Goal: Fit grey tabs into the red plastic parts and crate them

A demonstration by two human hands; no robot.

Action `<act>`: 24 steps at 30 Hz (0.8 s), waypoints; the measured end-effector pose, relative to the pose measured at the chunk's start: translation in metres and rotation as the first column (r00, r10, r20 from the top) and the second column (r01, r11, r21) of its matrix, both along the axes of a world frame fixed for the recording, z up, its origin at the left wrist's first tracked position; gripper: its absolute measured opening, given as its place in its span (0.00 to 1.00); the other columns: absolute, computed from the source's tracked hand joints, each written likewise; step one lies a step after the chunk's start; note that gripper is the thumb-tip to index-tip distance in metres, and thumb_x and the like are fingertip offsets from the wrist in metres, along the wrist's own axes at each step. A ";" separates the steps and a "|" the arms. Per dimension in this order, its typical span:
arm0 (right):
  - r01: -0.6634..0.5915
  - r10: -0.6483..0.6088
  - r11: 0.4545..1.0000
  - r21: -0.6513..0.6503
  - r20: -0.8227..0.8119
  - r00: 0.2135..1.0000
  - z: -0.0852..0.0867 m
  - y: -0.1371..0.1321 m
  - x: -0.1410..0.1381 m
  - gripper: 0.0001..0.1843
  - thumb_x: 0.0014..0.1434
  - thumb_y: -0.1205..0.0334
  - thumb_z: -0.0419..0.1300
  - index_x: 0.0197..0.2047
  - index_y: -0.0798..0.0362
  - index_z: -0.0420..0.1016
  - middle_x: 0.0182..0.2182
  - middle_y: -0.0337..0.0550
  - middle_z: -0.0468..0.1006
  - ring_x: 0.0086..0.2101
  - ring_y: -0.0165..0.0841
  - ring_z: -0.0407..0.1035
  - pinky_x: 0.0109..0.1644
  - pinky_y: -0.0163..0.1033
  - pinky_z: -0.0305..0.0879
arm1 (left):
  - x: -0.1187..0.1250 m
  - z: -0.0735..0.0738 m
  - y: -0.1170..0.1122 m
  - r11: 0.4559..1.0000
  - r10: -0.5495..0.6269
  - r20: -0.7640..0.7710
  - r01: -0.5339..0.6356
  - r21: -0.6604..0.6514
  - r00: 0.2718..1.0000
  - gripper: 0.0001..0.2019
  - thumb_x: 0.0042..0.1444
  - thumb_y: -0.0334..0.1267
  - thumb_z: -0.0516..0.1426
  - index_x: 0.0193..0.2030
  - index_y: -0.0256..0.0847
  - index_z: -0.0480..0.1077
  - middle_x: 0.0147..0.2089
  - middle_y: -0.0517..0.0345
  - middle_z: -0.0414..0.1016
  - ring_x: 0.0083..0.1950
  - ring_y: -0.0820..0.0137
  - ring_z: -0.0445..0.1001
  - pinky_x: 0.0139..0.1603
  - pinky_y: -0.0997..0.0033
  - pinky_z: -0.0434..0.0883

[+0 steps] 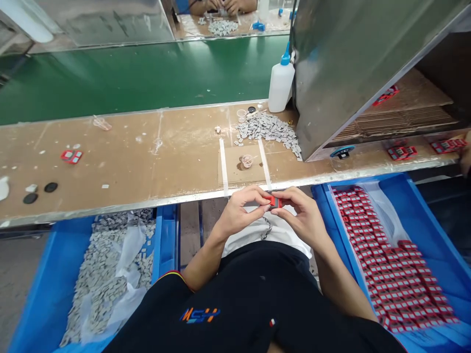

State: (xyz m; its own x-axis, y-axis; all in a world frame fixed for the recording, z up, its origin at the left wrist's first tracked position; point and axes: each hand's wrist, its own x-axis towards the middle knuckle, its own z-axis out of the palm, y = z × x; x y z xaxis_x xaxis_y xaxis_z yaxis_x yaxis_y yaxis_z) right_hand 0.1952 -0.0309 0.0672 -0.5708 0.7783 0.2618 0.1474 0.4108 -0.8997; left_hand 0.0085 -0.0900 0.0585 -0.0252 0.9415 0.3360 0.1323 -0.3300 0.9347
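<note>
We have one small boxy red piece (275,202) with grey showing on its surface, held roughly level and crosswise, pinched between the fingertips of our left hand (241,210) and right hand (304,215), its ends partly hidden.

held pc (274,201): red/gry | chips (267,128): lt gry | btl (281,87): wht, cap (285,59) blu | R bin (415,215): blu | strip (147,78): grn

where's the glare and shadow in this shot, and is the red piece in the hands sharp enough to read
Head view: pale glare on the green belt; head view: deep shadow at upper right, beyond the metal panel; head view: the red piece between the left hand and right hand stands out, but too small for fine detail.
</note>
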 end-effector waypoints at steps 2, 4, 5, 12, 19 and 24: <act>0.009 -0.010 0.999 0.040 0.012 1.000 0.002 0.001 -0.006 0.13 0.62 0.55 0.68 0.49 0.47 0.80 0.36 0.41 0.77 0.37 0.34 0.73 0.43 0.40 0.72 | -0.005 -0.001 0.002 1.000 0.006 0.034 -0.006 -0.009 0.999 0.05 0.59 0.34 0.63 0.32 0.39 0.75 0.40 0.53 0.79 0.42 0.68 0.79 0.46 0.65 0.75; 0.005 -0.008 0.997 0.079 0.037 0.999 0.005 0.003 -0.014 0.12 0.63 0.57 0.67 0.49 0.47 0.79 0.35 0.41 0.77 0.36 0.34 0.72 0.42 0.40 0.72 | -0.011 -0.003 0.006 1.000 0.017 0.070 -0.016 -0.017 0.997 0.06 0.58 0.34 0.63 0.30 0.39 0.74 0.38 0.54 0.78 0.40 0.69 0.78 0.45 0.66 0.75; 0.004 -0.009 0.996 0.091 0.052 0.999 0.006 0.005 -0.017 0.11 0.63 0.57 0.67 0.49 0.47 0.80 0.34 0.41 0.77 0.36 0.34 0.72 0.42 0.41 0.72 | -0.014 -0.004 0.007 0.999 0.026 0.085 -0.024 -0.025 0.996 0.06 0.58 0.34 0.63 0.30 0.39 0.74 0.37 0.55 0.78 0.39 0.69 0.78 0.44 0.67 0.75; 0.070 -0.096 0.963 -0.260 -0.090 0.991 -0.023 0.017 -0.038 0.15 0.59 0.48 0.68 0.46 0.47 0.78 0.41 0.44 0.80 0.39 0.36 0.77 0.45 0.44 0.77 | -0.024 -0.025 0.022 0.985 0.079 0.068 -0.068 -0.157 0.995 0.08 0.60 0.40 0.63 0.43 0.40 0.76 0.44 0.52 0.80 0.47 0.65 0.79 0.51 0.62 0.75; 0.156 -0.229 0.921 -0.358 -0.171 0.958 -0.051 0.034 -0.024 0.15 0.63 0.47 0.64 0.48 0.45 0.76 0.44 0.46 0.82 0.46 0.37 0.78 0.51 0.47 0.77 | -0.001 -0.040 0.040 0.979 0.139 -0.014 -0.139 -0.146 0.990 0.16 0.62 0.44 0.64 0.53 0.39 0.75 0.47 0.49 0.81 0.44 0.66 0.79 0.47 0.65 0.77; 0.134 -0.139 0.980 -0.149 -0.019 0.990 -0.036 0.057 0.005 0.06 0.65 0.56 0.63 0.41 0.47 0.80 0.47 0.48 0.81 0.50 0.39 0.76 0.55 0.49 0.73 | 0.012 -0.035 0.061 0.995 0.095 -0.152 -0.095 0.005 0.984 0.13 0.62 0.39 0.64 0.52 0.38 0.76 0.43 0.50 0.80 0.42 0.66 0.79 0.45 0.66 0.77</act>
State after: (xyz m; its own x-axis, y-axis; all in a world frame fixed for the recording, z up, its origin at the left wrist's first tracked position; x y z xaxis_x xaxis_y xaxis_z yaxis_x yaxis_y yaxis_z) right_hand 0.2006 0.0261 0.0317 -0.4504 0.8796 0.1532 0.1662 0.2512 -0.9535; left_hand 0.0209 -0.0294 0.0233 -0.0635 0.9380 0.3407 0.3037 -0.3070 0.9020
